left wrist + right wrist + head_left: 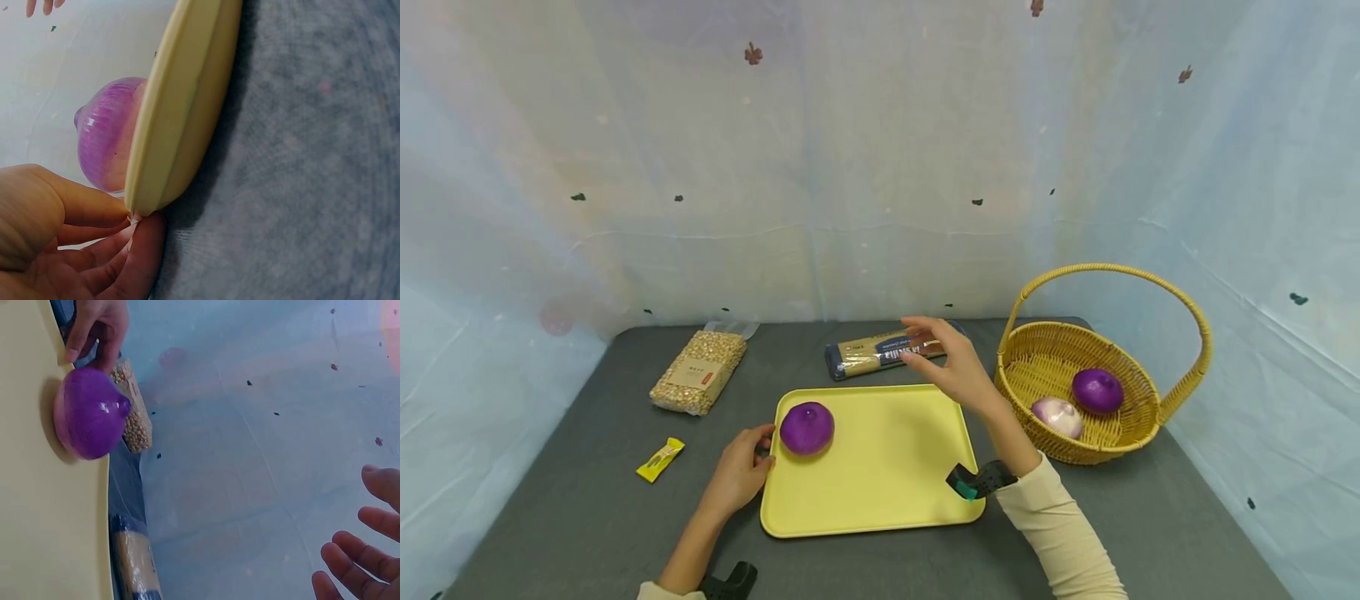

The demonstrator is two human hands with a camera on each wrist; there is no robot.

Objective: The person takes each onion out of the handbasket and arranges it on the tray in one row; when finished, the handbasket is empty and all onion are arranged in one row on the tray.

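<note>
My left hand (741,469) pinches the left rim of a yellow tray (880,500), thumb above and fingers below the edge in the left wrist view. On the tray's upper left corner area sits a purple onion (807,428), right beside that hand and not held. Its pointed top faces up. My right hand (951,362) is raised over the tray's far right part, fingers spread and slightly bent, nothing in them. In the head view it overlaps a long pack of pasta (880,352) lying behind the tray.
A wicker basket (1022,400) with a tall handle stands at the right, holding a purple onion (1097,392) and a paler onion (1058,417). At the left lie a clear bag of corn kernels (700,371) and a small yellow packet (660,460) on the grey table (580,517).
</note>
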